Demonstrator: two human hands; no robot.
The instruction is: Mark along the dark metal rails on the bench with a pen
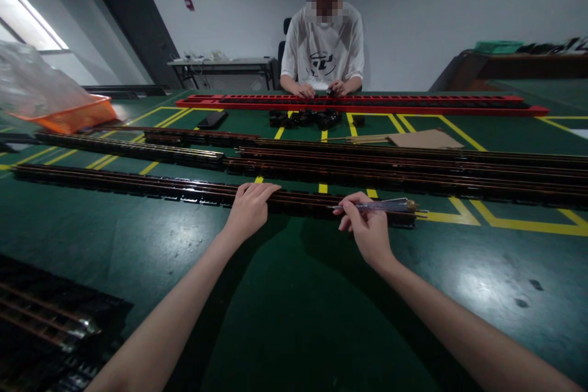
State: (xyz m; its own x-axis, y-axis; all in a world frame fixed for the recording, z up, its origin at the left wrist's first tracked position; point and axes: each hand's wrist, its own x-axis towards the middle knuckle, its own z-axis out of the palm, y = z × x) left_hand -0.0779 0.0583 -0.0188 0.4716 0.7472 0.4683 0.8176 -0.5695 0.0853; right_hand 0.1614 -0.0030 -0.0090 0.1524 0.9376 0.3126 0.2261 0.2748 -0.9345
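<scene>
A long dark rail assembly (151,185) with copper-coloured rods lies across the green table in front of me. My left hand (250,208) rests on its near edge around the middle, palm down, with the fingers stretched forward. Near the assembly's right end, my right hand (365,226) grips a slim tool with a clear shaft (390,204), held like a pen. The tool lies nearly level, its thin tip pointing left over the rail and its brownish end to the right. Whether the tip touches the rail is too small to tell.
Further dark rail assemblies (413,171) lie beyond, and more sit at the lower left (46,318). Across the table, a person (321,52) works at a red tray (505,109). An orange basket (68,115), a phone (212,120), black parts (305,117) and cardboard (427,139) are also there.
</scene>
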